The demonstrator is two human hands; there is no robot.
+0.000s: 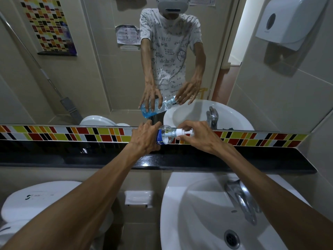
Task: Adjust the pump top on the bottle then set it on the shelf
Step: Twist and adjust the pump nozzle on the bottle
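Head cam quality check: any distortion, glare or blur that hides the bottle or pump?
Head view: strong wide-angle bending, shelf edge and tile band curve; dim, even indoor light with dark corners; soft glare streaks on the glossy black shelf; mirror doubles the scene. Bottle and white pump top stay sharp, held tilted between left hand and right hand; label partly hidden.

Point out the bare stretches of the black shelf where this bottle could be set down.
The black shelf is bare along its length. The right stretch runs from the right hand to the corner wall, above the sink. The left stretch runs under the tile band, above the toilet tank. Only the middle is crowded, where the left hand holds the tilted bottle.
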